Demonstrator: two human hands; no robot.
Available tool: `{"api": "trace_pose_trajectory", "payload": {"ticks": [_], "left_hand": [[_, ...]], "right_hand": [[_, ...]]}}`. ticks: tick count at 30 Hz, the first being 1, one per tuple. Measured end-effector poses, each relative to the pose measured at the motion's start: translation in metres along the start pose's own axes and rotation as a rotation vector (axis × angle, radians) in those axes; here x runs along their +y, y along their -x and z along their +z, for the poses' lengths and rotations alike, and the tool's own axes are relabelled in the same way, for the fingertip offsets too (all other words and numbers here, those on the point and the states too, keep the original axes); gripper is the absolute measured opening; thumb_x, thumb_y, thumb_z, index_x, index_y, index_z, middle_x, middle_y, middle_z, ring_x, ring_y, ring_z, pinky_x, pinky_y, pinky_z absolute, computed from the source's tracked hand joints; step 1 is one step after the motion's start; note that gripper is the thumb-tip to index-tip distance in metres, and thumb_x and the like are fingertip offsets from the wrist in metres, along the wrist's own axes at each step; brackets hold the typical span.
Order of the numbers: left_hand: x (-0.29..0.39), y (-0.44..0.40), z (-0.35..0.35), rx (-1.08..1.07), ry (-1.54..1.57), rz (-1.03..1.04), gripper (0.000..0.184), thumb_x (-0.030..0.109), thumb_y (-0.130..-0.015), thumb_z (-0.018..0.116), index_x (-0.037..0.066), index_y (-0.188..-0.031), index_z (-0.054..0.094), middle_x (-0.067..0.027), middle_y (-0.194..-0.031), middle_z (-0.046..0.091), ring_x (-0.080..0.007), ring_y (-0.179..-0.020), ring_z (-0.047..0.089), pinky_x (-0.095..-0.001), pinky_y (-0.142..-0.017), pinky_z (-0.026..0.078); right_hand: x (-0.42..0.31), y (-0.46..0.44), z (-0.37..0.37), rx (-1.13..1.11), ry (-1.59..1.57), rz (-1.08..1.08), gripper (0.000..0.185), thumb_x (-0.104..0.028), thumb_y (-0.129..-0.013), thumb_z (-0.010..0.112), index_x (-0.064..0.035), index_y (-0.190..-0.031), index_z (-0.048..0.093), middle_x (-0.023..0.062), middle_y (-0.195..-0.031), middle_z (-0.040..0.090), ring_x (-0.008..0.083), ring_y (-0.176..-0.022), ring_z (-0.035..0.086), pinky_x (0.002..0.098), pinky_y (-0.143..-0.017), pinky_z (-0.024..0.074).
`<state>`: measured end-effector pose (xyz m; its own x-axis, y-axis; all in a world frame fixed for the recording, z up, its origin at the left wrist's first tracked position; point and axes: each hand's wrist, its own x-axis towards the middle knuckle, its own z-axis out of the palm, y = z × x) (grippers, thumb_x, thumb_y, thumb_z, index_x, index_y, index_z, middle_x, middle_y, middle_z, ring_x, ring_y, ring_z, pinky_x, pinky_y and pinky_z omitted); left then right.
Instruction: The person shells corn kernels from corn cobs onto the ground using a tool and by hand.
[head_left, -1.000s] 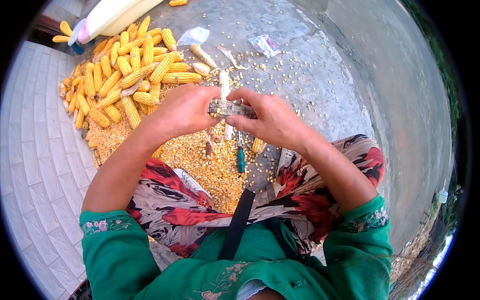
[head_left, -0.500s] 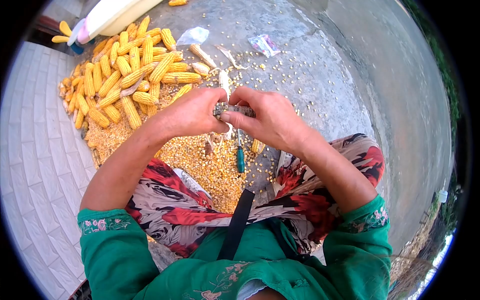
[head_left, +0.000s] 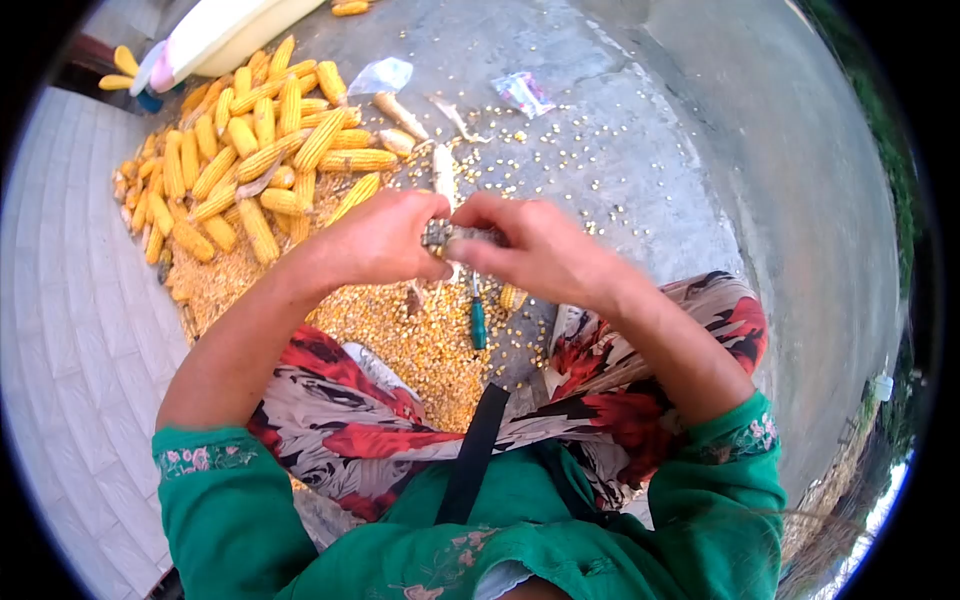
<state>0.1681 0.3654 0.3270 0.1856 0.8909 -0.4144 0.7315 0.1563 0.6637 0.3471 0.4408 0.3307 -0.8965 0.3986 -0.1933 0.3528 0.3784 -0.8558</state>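
My left hand (head_left: 385, 238) is closed around one end of a mostly stripped corn cob (head_left: 437, 234), greyish with few kernels showing. My right hand (head_left: 545, 248) grips its other end, the fingers curled over the top and the thumb, slightly blurred, on the near side. Most of the cob is hidden by the fingers. Just below the hands, a screwdriver with a green handle (head_left: 478, 325) lies at the edge of a heap of loose kernels (head_left: 400, 330). Beyond the hands a pale bare cob (head_left: 443, 168) rests on the ground.
A pile of yellow corn ears (head_left: 250, 150) stands at the upper left beside a tiled surface (head_left: 85, 300). A clear plastic bag (head_left: 382, 75) and a colourful wrapper (head_left: 523, 94) lie on the concrete (head_left: 680, 120). Kernels are scattered around. A pale tub (head_left: 225, 35) is at the top left.
The right thumb has shifted a little along the cob and is now blurred. Both hands stay on the cob, and the whole view has moved slightly.
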Motion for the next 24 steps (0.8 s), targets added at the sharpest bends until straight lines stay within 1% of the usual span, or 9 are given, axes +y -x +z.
{"api": "trace_pose_trajectory", "payload": {"ticks": [2,3,5,9,14,17,19,21,24], "left_hand": [[0.0,-0.002,0.005,0.019,-0.034,0.001,0.048,0.022,-0.064,0.073,0.002,-0.105,0.058,-0.0155,-0.097,0.064,-0.0263,-0.093,0.062,-0.0345,-0.08,0.047],[0.004,-0.002,0.003,0.021,-0.045,0.034,0.048,0.022,-0.064,0.073,0.002,-0.105,0.058,-0.0155,-0.097,0.064,-0.0263,-0.093,0.062,-0.0345,-0.08,0.047],[0.011,0.0,-0.001,-0.013,0.091,0.086,0.048,0.022,-0.064,0.073,0.002,-0.105,0.058,-0.0148,-0.098,0.065,-0.0262,-0.093,0.062,-0.0341,-0.081,0.047],[0.009,0.0,0.003,-0.024,0.068,0.058,0.046,0.015,-0.064,0.073,0.001,-0.106,0.059,-0.0161,-0.097,0.065,-0.0269,-0.092,0.063,-0.0335,-0.08,0.048],[0.008,-0.001,0.0,-0.106,0.031,0.048,0.047,0.017,-0.064,0.073,0.001,-0.106,0.059,-0.0168,-0.1,0.064,-0.027,-0.093,0.062,-0.0337,-0.08,0.047],[0.003,0.003,0.001,-0.016,0.056,0.11,0.045,0.015,-0.064,0.073,0.003,-0.105,0.059,-0.0147,-0.094,0.065,-0.0252,-0.088,0.063,-0.0338,-0.078,0.047],[0.005,0.004,0.0,0.029,-0.092,0.048,0.041,0.015,-0.065,0.071,0.005,-0.103,0.059,-0.0155,-0.091,0.064,-0.0293,-0.085,0.063,-0.0351,-0.073,0.047],[0.007,0.009,0.0,0.108,-0.218,0.13,0.037,0.022,-0.069,0.071,0.01,-0.103,0.06,-0.0175,-0.085,0.063,-0.0351,-0.081,0.06,-0.0404,-0.068,0.047],[0.001,0.012,-0.002,0.125,-0.232,0.08,0.035,0.022,-0.067,0.072,0.005,-0.095,0.06,-0.0172,-0.078,0.063,-0.0362,-0.074,0.06,-0.0401,-0.063,0.047]], "right_hand": [[-0.01,0.003,-0.001,0.04,0.252,0.008,0.042,-0.039,-0.079,0.064,-0.0037,-0.102,0.059,0.0165,-0.082,0.064,0.0304,-0.076,0.064,0.0397,-0.067,0.0487],[-0.01,0.002,-0.002,0.031,0.289,0.035,0.042,-0.039,-0.078,0.063,-0.0062,-0.103,0.059,0.0153,-0.083,0.065,0.0326,-0.076,0.064,0.0407,-0.069,0.0495],[-0.002,-0.001,0.003,0.056,0.308,-0.023,0.04,-0.038,-0.078,0.063,-0.0083,-0.105,0.059,0.0152,-0.083,0.066,0.0326,-0.076,0.064,0.041,-0.069,0.0499],[-0.002,-0.001,0.001,-0.019,0.326,-0.058,0.039,-0.033,-0.078,0.062,-0.0093,-0.108,0.058,0.0161,-0.086,0.065,0.0335,-0.077,0.063,0.0421,-0.069,0.0496],[0.0,0.003,-0.002,-0.049,0.259,-0.086,0.038,-0.03,-0.078,0.061,-0.0084,-0.109,0.057,0.016,-0.079,0.065,0.0336,-0.074,0.063,0.0433,-0.067,0.0493],[0.003,0.001,0.004,0.084,0.244,-0.123,0.039,-0.033,-0.078,0.059,-0.0091,-0.109,0.057,0.0155,-0.077,0.065,0.0337,-0.071,0.063,0.0434,-0.066,0.0492],[-0.007,0.003,0.003,0.029,0.292,-0.01,0.04,-0.037,-0.079,0.057,-0.0105,-0.11,0.057,0.0153,-0.075,0.064,0.0338,-0.07,0.063,0.0429,-0.064,0.0495],[0.001,0.0,0.012,0.065,0.319,-0.033,0.04,-0.039,-0.08,0.055,-0.0119,-0.109,0.056,0.0148,-0.074,0.064,0.0328,-0.07,0.063,0.0429,-0.064,0.0495],[0.002,0.001,0.008,0.096,0.297,-0.03,0.041,-0.041,-0.079,0.056,-0.0076,-0.102,0.057,0.0169,-0.076,0.064,0.0346,-0.072,0.063,0.0444,-0.065,0.0491]]}}
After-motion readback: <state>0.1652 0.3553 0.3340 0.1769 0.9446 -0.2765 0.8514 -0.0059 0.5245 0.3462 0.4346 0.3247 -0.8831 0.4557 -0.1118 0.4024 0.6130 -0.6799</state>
